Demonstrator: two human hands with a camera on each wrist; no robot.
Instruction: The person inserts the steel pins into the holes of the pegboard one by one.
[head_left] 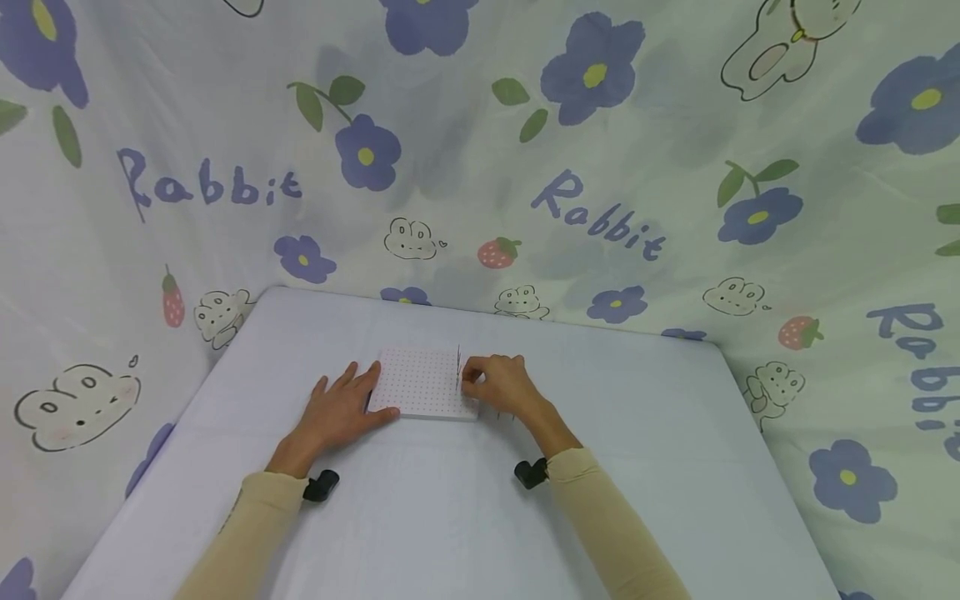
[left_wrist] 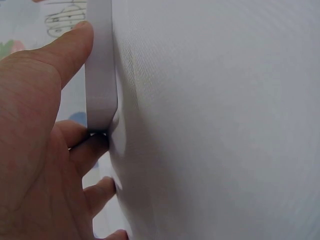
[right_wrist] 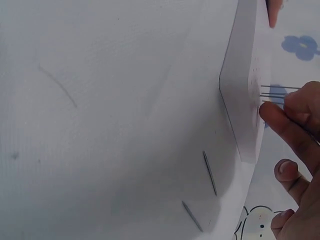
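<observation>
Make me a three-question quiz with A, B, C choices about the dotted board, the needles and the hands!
1. Where does the left hand rest?
A. on the dotted board's left edge
B. under the table
C. on the curtain

2. How many loose needles lie on the table beside the board?
A. none
B. two
C. ten

3. What is the right hand doing?
A. lying flat
B. waving
C. pinching a needle

Answers: 1 A, its fingers press the dotted board. 2 B, the right wrist view shows two loose needles on the table. 3 C, its fingertips close on an upright needle at the board's right edge.
</observation>
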